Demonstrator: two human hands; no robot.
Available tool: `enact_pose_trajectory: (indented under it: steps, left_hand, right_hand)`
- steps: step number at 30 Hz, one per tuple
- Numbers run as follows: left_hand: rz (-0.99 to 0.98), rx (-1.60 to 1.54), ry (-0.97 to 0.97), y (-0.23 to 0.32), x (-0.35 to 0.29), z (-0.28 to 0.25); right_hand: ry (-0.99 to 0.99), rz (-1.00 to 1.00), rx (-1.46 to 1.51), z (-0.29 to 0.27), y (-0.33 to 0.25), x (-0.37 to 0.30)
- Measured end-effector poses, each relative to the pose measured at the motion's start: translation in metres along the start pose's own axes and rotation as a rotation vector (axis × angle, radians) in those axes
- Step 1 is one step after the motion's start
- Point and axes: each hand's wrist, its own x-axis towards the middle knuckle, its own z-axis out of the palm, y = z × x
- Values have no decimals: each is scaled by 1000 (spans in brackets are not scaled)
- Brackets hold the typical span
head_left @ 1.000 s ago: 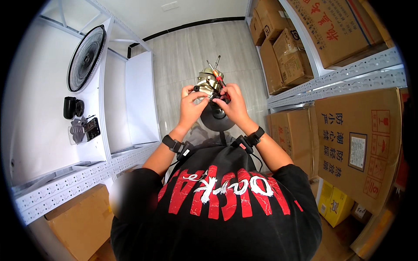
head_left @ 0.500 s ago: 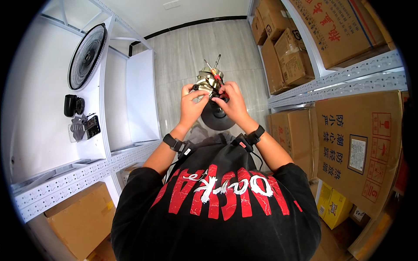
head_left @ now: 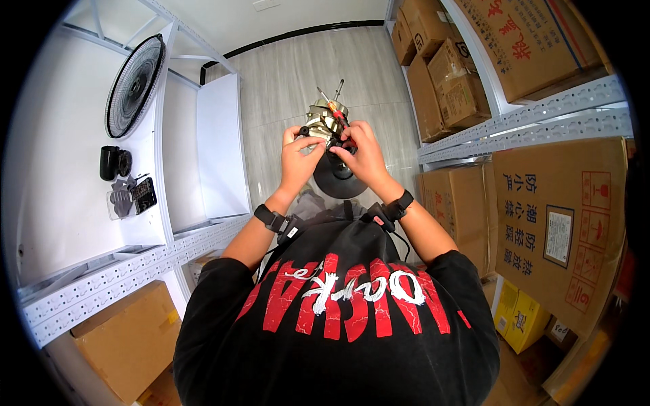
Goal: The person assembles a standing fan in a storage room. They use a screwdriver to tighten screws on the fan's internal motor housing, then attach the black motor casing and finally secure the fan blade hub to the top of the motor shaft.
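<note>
Before me stands a fan motor (head_left: 323, 124) with a pale metal housing and a thin shaft pointing away. Beneath it is a round black base (head_left: 333, 183). My left hand (head_left: 298, 161) is at the motor's near left side, thumb and index finger pinched together; what lies between them is too small to make out. At the near right side, my right hand (head_left: 365, 155) has curled fingers, with thumb and fingertips against a dark part. A screwdriver (head_left: 338, 116) with a red and black handle runs from this hand, its tip pointing away across the motor.
On the left white shelf (head_left: 220, 149) are a round fan grille (head_left: 135, 88), a black cylindrical part (head_left: 110, 162) and a small clear case (head_left: 132, 197). Cardboard boxes (head_left: 562, 203) fill the right shelves. Another carton (head_left: 125, 338) sits at lower left.
Both hands stay at the motor with nearly the same pinched grip. The fingers have shifted only slightly, and the view has moved a little.
</note>
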Motion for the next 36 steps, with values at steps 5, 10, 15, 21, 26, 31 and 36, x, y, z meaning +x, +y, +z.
enact_pose_trajectory:
  steps: [5,10,15,21,26,31,36]
  left_hand:
    - [-7,12,10,5,0,2]
    - [50,32,24,0,-1,2]
    - [141,73,1,1,1,-4]
    - [229,120,-37,4,4,-8]
    - [190,119,-35,3,6,-7]
    - [228,147,-73,4,8,-11]
    - [225,152,-87,8,8,-11]
  right_hand:
    - [-6,13,6,0,1,0]
    - [-13,15,6,0,0,-1]
    - [-9,19,6,0,3,-2]
    - [-19,20,-7,-1,1,-2]
    - [-15,16,2,0,1,-2]
    - [-12,2,7,-1,1,-2]
    - [-63,46,-24,-5,-1,-1]
